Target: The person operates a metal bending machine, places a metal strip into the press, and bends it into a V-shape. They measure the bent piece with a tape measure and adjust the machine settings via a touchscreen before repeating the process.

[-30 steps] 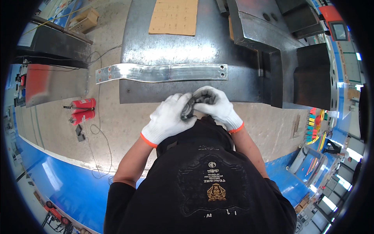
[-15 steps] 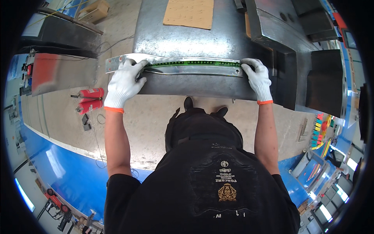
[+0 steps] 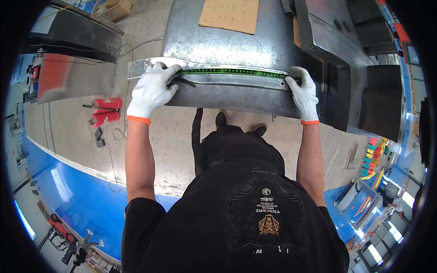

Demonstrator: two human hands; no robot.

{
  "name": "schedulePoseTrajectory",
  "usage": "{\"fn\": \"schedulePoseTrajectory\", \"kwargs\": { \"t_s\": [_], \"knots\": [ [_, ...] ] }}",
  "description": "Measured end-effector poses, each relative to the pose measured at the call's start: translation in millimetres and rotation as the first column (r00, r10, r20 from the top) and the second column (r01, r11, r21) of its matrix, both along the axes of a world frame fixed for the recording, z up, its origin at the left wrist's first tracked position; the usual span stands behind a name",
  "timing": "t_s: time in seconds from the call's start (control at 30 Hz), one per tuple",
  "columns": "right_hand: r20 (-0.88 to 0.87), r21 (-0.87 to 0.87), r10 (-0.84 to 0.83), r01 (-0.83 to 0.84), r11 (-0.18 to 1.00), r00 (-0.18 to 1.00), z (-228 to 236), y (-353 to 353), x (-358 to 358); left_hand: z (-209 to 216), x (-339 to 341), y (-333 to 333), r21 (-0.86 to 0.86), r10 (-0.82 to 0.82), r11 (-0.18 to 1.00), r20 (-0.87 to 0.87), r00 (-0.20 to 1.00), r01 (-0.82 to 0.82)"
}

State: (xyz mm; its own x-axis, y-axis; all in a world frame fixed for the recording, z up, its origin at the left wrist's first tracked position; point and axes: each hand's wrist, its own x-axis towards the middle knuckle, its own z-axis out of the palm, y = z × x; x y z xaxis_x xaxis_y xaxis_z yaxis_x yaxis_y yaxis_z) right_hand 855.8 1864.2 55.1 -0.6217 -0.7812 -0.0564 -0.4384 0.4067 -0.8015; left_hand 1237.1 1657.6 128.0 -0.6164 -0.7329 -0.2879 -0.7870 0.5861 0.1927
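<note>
A long, slightly bent metal strip with holes near its ends lies across the near part of a dark steel table. Along it stretches the green blade of a tape measure. My left hand, in a white glove with an orange cuff, is closed around the tape's case by the strip's left part. Its fingers hide most of the case, and a black strap hangs out beside them. At the strip's right end my right hand, gloved alike, pinches the tape's end.
Cardboard with faint marks lies farther back on the table. A heavy steel structure borders it on the right. Two red fire extinguishers lie on the floor at left. A red-and-grey panel stands beyond them.
The tape and strip now appear slightly farther right, as does the table with the cardboard. The black strap has come into sight by my left hand. Both hands keep their hold on the tape.
</note>
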Motion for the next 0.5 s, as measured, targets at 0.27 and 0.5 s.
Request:
{"fn": "schedulePoseTrajectory", "kwargs": {
  "t_s": [0.27,0.5],
  "knots": [
    [-0.2,-0.034,0.127,-0.137,0.99,0.972,-8,5,-6,-8,2,-1,-0.081,-0.053,0.996,-0.098,0.994,0.046],
    [-0.361,-0.152,0.197,-0.266,0.952,0.912,64,-16,1,26,-39,12,-0.088,-0.112,0.992,-0.288,0.951,0.09]
  ]
}}
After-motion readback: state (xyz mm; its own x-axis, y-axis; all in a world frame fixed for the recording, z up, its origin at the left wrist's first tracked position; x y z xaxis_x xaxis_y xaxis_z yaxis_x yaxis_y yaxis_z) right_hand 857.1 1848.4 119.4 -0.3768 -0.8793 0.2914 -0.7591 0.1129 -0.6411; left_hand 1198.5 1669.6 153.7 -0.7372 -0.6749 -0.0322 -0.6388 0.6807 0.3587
